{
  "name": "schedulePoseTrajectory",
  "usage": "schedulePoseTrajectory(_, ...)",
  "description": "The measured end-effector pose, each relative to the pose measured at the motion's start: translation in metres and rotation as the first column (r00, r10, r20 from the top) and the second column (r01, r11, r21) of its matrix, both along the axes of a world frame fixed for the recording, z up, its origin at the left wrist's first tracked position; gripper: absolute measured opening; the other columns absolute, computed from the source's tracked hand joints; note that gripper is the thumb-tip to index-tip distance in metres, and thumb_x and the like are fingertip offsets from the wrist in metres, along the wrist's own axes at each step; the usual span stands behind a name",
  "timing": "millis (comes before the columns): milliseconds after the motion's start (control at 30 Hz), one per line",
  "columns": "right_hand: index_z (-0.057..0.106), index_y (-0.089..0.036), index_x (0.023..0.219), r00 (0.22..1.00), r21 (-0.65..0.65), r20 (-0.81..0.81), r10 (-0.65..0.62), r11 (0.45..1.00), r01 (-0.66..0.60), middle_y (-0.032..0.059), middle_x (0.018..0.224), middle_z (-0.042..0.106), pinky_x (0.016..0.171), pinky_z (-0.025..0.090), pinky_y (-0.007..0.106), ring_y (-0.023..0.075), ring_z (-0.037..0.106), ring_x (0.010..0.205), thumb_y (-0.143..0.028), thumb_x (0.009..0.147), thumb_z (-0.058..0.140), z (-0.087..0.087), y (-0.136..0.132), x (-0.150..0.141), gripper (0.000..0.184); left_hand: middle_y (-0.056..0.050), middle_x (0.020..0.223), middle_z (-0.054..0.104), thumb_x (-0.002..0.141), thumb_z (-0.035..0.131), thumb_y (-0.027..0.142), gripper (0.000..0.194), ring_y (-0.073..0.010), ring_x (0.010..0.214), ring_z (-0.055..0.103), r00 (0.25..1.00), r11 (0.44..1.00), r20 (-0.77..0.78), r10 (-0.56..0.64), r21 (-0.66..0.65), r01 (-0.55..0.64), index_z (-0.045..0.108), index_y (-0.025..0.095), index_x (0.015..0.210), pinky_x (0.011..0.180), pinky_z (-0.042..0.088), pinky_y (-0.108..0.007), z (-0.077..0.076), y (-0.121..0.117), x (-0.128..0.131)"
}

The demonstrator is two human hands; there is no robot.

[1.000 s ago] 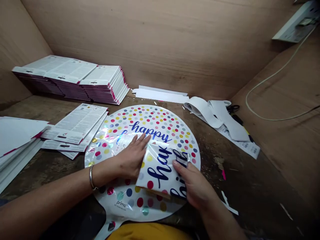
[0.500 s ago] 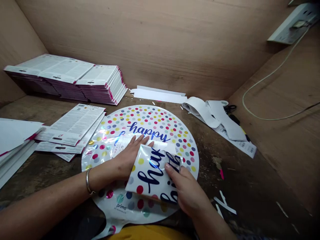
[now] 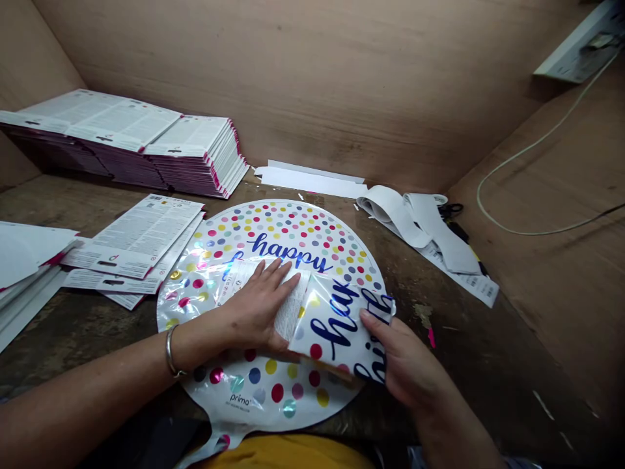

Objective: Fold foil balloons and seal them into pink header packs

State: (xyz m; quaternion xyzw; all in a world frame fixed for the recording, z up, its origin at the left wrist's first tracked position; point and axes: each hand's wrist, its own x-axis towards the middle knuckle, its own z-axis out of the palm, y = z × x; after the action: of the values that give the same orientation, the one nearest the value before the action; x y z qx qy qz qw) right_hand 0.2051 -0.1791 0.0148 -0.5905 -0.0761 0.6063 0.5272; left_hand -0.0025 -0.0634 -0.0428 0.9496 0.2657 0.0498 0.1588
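A round foil balloon (image 3: 288,221) with coloured dots and blue "happy" lettering lies flat before me, its tail toward my body. My left hand (image 3: 258,303) rests on it with fingers stretched out, pressing a white printed sheet (image 3: 293,312) that shows partly beneath the palm. Just right of that hand is a folded foil balloon (image 3: 336,326) of the same dotted pattern. My right hand (image 3: 403,352) pinches its right end, thumb on top, fingers underneath and hidden. The folded balloon's left edge overlaps or adjoins the printed sheet; I cannot tell which.
Tall stacks of printed cards (image 3: 180,153) stand at the back left. Several loose cards (image 3: 141,234) and white sheets (image 3: 29,251) lie at the left. White label strips (image 3: 415,221) curl beside black-handled scissors (image 3: 452,208) at right. A cable (image 3: 517,150) hangs from a socket box (image 3: 581,45).
My right hand has moved right with the folded balloon, uncovering more of the printed sheet. My left hand has stayed nearly in place. The view has shifted slightly.
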Motion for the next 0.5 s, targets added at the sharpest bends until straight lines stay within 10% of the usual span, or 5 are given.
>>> schedulePoseTrajectory(233,0.054,-0.016,0.121,0.998,0.064,-0.065,-0.008,0.998,0.012,0.0091,0.107,0.070,0.089,0.053,0.041,0.0245,0.066,0.097,-0.021,0.076,0.068,-0.004,-0.001,-0.022,0.047,-0.021,0.151,0.016,0.071,0.060,0.038,0.084,-0.0378,0.139,0.008,1.000,1.000,-0.025,-0.006,0.029,0.006,0.024,0.011,0.141,0.111,0.008,-0.055,0.005,-0.001,-0.001)
schedulePoseTrajectory(500,0.063,-0.018,0.106,0.981,0.094,0.059,0.188,0.977,-0.192,0.0065,0.095,0.073,0.090,0.051,0.042,0.0246,0.068,0.092,-0.028,0.077,0.068,-0.021,0.023,-0.020,0.031,-0.021,0.152,0.011,0.066,0.062,0.063,0.102,-0.0396,0.139,0.009,0.999,0.999,0.045,-0.011,-0.043,0.013,0.018,0.016,0.145,0.111,0.007,-0.057,0.003,0.000,-0.004)
